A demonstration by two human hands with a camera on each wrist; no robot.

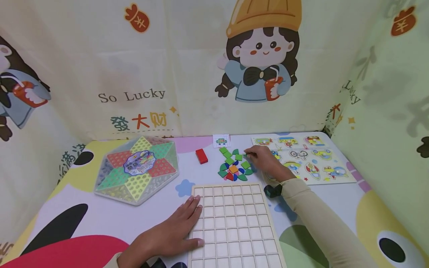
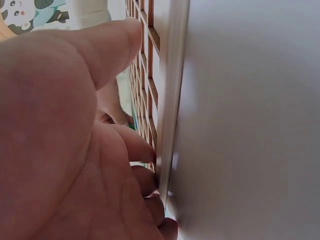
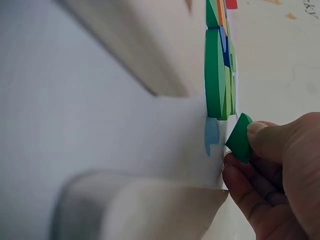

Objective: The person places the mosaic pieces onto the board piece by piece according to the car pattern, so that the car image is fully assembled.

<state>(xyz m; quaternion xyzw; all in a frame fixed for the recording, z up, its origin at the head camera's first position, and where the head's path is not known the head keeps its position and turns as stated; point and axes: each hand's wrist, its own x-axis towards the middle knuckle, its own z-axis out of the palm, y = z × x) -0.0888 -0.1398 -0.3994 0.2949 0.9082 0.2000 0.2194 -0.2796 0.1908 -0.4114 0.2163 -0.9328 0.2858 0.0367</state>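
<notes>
My right hand [image 1: 264, 160] pinches a green wooden block [image 3: 240, 139] with curved and straight edges between thumb and fingers, just right of a cluster of loose blocks. Among these lie an orange square block [image 1: 233, 169], light green square blocks [image 1: 246, 165] and dark green leaf-shaped blocks [image 1: 242, 177], with some blue and red ones. With fingers fairly straight, my left hand [image 1: 171, 232] rests on the left edge of a wooden grid board [image 1: 232, 210], whose visible cells hold no blocks. In the left wrist view the fingertips [image 2: 147, 180] touch the board's side.
Left of the cluster is a red rectangular block [image 1: 202, 156]. A small picture card [image 1: 221, 141] lies behind it. A hexagonal Chinese checkers box [image 1: 137, 171] occupies the table's left, and a vehicle puzzle board [image 1: 331, 178] the right. Printed cloth walls [image 1: 187, 74] stand around the table.
</notes>
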